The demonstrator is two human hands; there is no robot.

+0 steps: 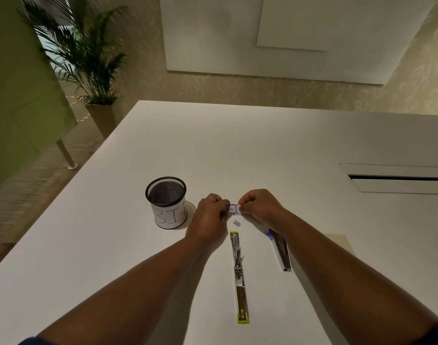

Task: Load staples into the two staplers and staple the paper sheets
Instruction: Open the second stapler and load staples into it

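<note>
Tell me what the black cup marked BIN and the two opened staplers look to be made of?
The cup looks like black wire mesh: you can see through its weave, with a white paper label around it. The yellow-tipped stapler and the blue-tipped stapler look like bright, shiny metal, with coloured ends that are probably plastic.

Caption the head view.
Both hands pinch a small staple box above two opened metal staplers on a white table.
</note>
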